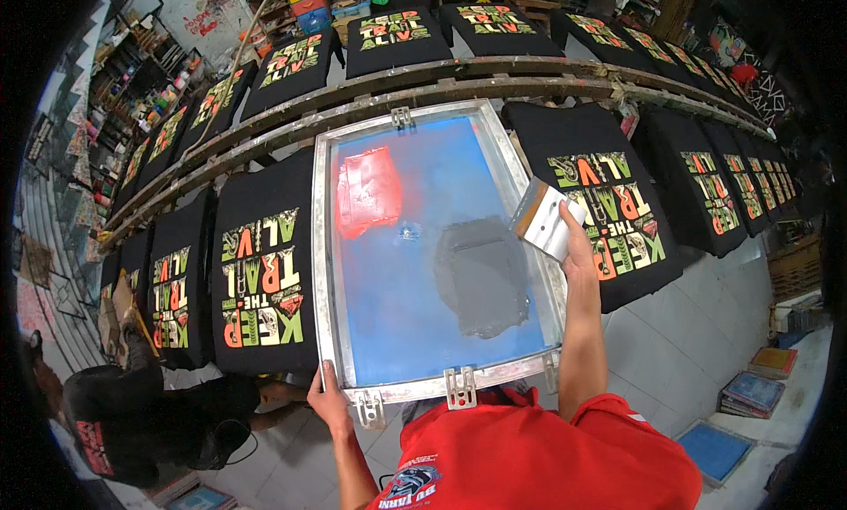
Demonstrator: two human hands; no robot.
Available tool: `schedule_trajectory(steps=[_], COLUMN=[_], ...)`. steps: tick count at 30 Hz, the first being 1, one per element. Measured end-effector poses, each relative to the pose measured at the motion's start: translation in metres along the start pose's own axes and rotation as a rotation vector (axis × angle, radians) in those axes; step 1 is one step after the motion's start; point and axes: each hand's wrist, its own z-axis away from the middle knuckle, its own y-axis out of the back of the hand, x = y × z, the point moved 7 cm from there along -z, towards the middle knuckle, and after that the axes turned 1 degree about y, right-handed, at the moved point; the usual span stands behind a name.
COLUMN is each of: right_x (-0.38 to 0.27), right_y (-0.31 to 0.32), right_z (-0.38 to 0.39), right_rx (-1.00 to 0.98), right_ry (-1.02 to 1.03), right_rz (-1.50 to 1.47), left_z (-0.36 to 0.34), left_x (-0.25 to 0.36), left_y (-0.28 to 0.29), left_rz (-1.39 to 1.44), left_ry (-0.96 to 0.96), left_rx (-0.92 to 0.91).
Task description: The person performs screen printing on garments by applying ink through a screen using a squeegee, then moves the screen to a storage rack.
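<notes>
The right hand (578, 243) grips a flat, white-and-silver squeegee with a brown strip along one edge (549, 221), thumb pressed to its upper face and the other fingers mostly hidden behind it; the squeegee is tilted above the right side of a large rectangular printing screen with a silver metal frame and blue mesh (326, 272); the left hand (331, 402) is at the screen's lower left corner, its thumb pointing up along the frame; its other fingers are largely hidden, so I cannot tell whether they are closed or spread; on the mesh, a glossy red ink patch (369, 191) lies at upper left and a dark grey ink patch (483, 276) at lower right, well apart; a perforated silver metal bracket (460, 388) sits on the frame's near edge; the screen lies between a black T-shirt with a multicoloured print on the left (234, 179) and a similar black shirt on the right (640, 289); beyond it, long weathered wooden rails (547, 73) run across, with more printed black shirts (397, 56) behind; at lower left is another person in black clothing (141, 422)
</notes>
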Motion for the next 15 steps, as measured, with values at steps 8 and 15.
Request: schedule_trajectory(steps=[8, 15], right_x=[-0.007, -0.009], right_y=[0.026, 0.021], right_z=[-0.022, -0.006], right_rx=[0.024, 0.136], right_ry=[-0.006, 0.118], right_rz=[-0.020, 0.143], left_z=[0.005, 0.004], left_x=[-0.003, -0.028], left_y=[-0.025, -0.025], left_rz=[-0.004, -0.023], left_ry=[0.038, 0.042], left_rx=[-0.033, 0.012])
